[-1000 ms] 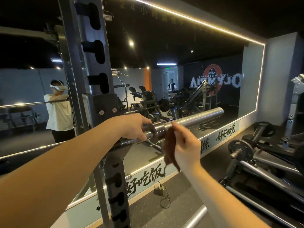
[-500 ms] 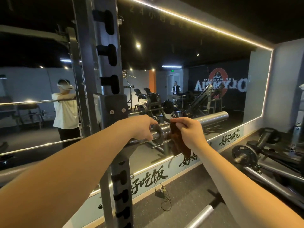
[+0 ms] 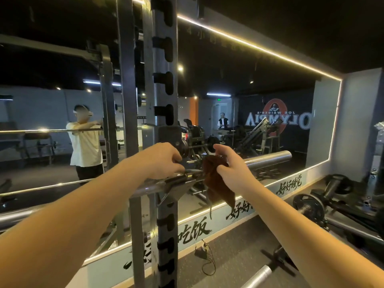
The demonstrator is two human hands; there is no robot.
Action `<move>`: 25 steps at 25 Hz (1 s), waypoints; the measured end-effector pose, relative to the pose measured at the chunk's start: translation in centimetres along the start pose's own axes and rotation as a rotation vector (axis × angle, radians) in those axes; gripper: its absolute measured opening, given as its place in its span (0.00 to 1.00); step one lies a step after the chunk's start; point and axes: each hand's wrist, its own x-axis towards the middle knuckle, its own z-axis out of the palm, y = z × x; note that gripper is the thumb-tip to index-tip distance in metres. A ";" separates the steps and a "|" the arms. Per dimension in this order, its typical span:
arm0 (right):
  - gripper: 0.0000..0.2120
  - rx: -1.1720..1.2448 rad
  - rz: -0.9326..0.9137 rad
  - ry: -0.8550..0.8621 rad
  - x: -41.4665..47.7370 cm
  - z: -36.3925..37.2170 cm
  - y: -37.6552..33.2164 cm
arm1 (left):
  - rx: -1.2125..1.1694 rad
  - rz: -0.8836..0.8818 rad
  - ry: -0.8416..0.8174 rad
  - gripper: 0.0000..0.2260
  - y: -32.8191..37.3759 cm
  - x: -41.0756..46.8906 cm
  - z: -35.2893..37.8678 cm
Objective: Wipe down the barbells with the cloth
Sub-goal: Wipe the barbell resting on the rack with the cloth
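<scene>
A steel barbell (image 3: 268, 159) rests across the rack hook, its thick sleeve pointing right toward the mirror. My left hand (image 3: 164, 160) grips the bar just left of the sleeve collar, fingers curled round it. My right hand (image 3: 232, 167) holds a dark brown cloth (image 3: 216, 183) bunched against the inner end of the sleeve; the cloth's loose end hangs below the bar. The collar itself is mostly hidden behind the cloth and my fingers.
The grey rack upright (image 3: 164, 80) stands directly in front of me. Behind it is a wall mirror (image 3: 259, 100) showing the gym and my reflection. A plate-loaded machine (image 3: 309, 206) sits on the right, another bar (image 3: 257, 276) lies on the floor, and a cable (image 3: 207, 258) lies by the wall.
The view has shifted so the rack and bar sit further right. My right hand has brought the cloth up from under the bar and wrapped it onto the sleeve's inner end. The left hand keeps its grip.
</scene>
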 end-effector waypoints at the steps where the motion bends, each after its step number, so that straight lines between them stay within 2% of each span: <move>1: 0.26 -0.095 0.019 -0.009 0.7 0.7 -0.4 | -0.012 -0.007 0.031 0.20 -0.7 -0.8 -0.1; 5: 0.15 -0.399 0.041 -0.040 2.7 2.7 -0.6 | -0.067 -0.061 0.119 0.20 -3.4 -3.2 0.1; 9: 0.07 -0.375 -0.007 0.088 2.2 2.9 -0.7 | -0.109 -0.090 0.163 0.14 -5.3 -4.9 0.9; 12: 0.08 -0.329 -0.077 0.132 1.6 1.3 -1.4 | -0.126 -0.121 0.149 0.08 -5.4 -5.3 1.9; 14: 0.10 -0.396 -0.151 0.079 1.3 1.1 -1.4 | -0.120 -0.124 0.127 0.07 -5.4 -5.3 2.5; 18: 0.10 -0.636 -0.269 -0.135 1.8 2.0 0.4 | -0.131 -0.149 0.165 0.05 -5.1 -5.6 2.9; 22: 0.11 -0.788 -0.342 -0.187 3.0 1.4 0.3 | -0.133 -0.198 0.220 0.06 -4.5 -6.4 3.8; 25: 0.16 -0.769 -0.388 -0.180 3.7 1.1 0.3 | -0.086 -0.246 0.273 0.06 -3.5 -6.6 4.0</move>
